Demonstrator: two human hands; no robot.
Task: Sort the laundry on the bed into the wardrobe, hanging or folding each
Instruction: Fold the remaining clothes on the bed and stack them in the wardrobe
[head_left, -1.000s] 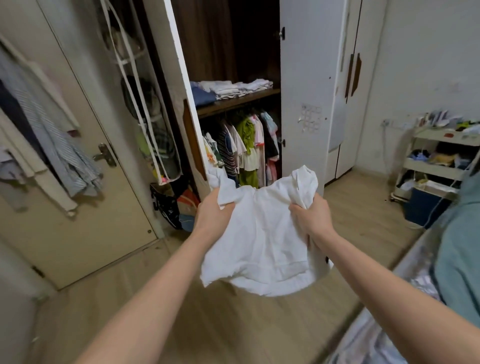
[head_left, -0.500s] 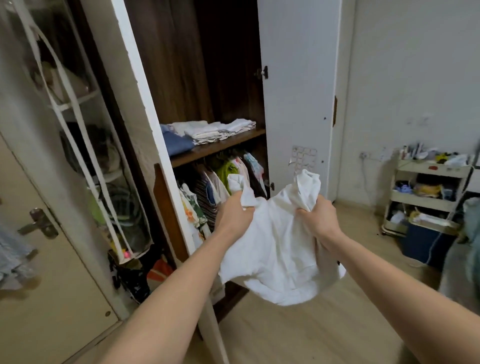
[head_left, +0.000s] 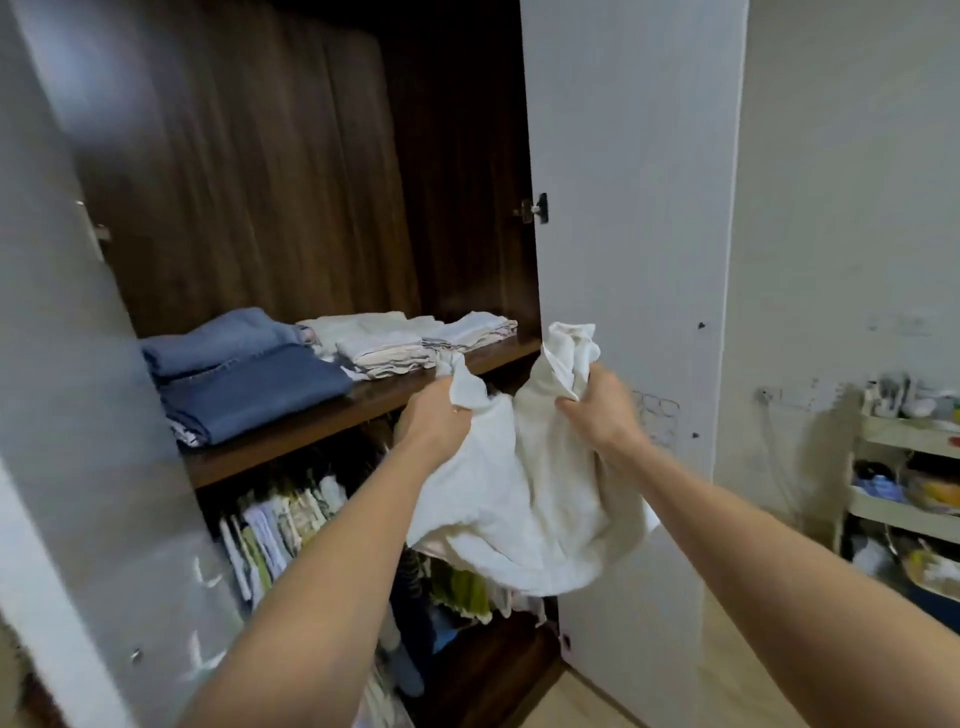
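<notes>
Since the earlier frame, the wardrobe (head_left: 311, 182) had been approached. A white garment (head_left: 519, 493) was held bunched before its shelf (head_left: 322, 415), gripped by the left hand (head_left: 434, 421) and right hand (head_left: 597, 405). Stowing seemed underway; folding onto the shelf's stacks was judged next.

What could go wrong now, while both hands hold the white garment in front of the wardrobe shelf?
The white garment is bunched, not folded, so it may go in creased. Its hanging hem might catch on the hanging clothes below. Pushed onto the shelf, it could topple the folded white stacks.
</notes>
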